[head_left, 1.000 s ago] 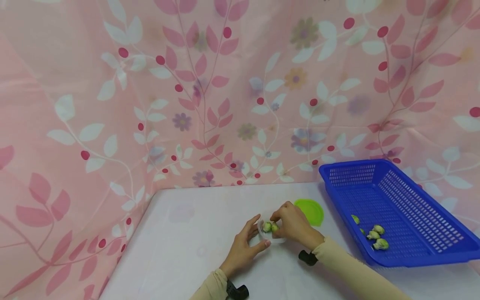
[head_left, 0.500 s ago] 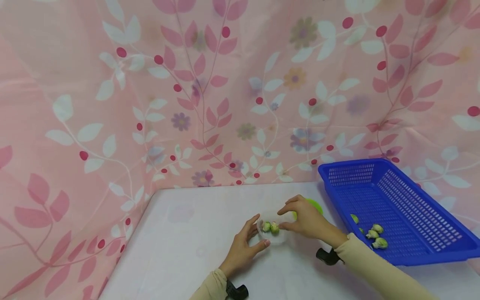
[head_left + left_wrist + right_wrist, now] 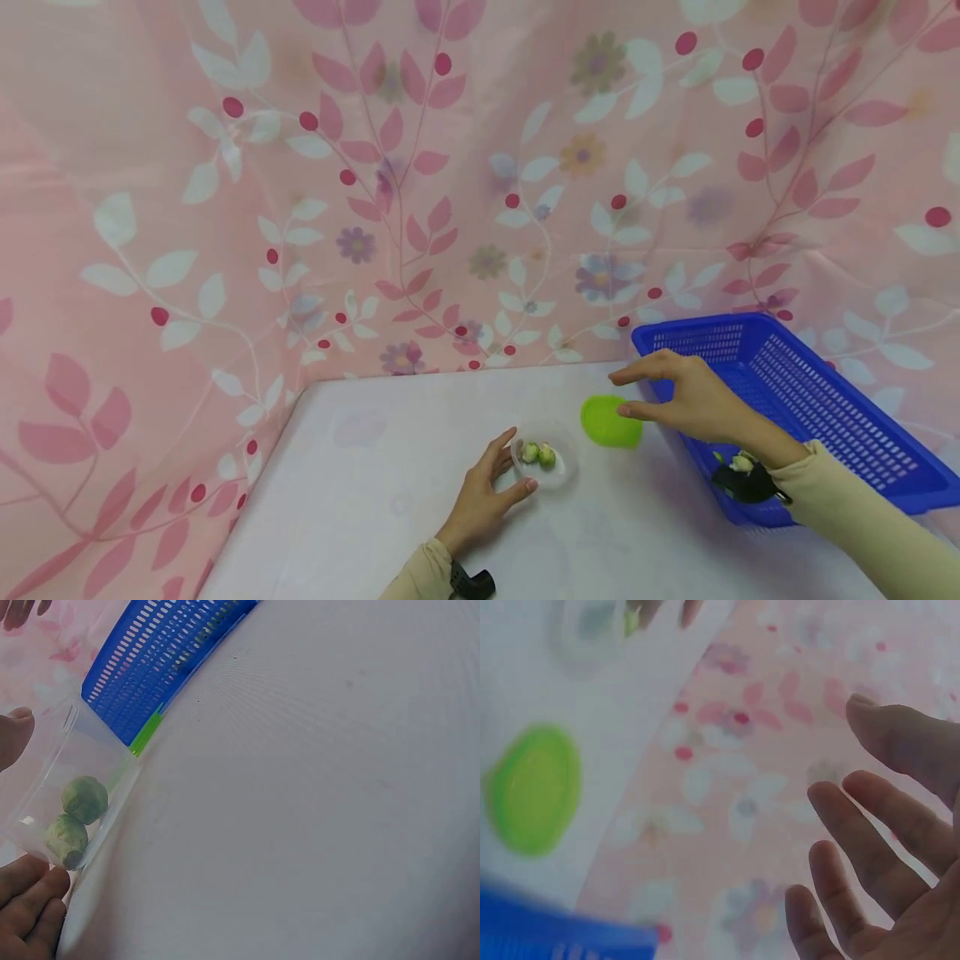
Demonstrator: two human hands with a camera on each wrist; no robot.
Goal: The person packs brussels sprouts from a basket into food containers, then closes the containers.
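Note:
A clear plastic container [image 3: 558, 477] stands on the white table with two Brussels sprouts [image 3: 538, 454] inside. My left hand [image 3: 483, 496] holds its near left side, thumb in front and fingers around the back. In the left wrist view the two sprouts [image 3: 75, 817] show through the container's wall, with fingers [image 3: 34, 900] right at its base. My right hand [image 3: 686, 396] is raised over the near rim of the blue basket [image 3: 825, 392], fingers apart and nothing in them. The right wrist view shows that hand [image 3: 885, 847] with its palm bare.
A lime-green lid [image 3: 603, 423] lies flat on the table [image 3: 360, 500] between the container and the basket. More sprouts [image 3: 742, 462] lie in the basket, partly hidden by the right wrist and its camera. A pink floral cloth [image 3: 450, 208] hangs behind the table.
My right hand has let go of a sprout in the container, then lifted and moved right to the basket, uncovering the green lid. My left hand stays at the container.

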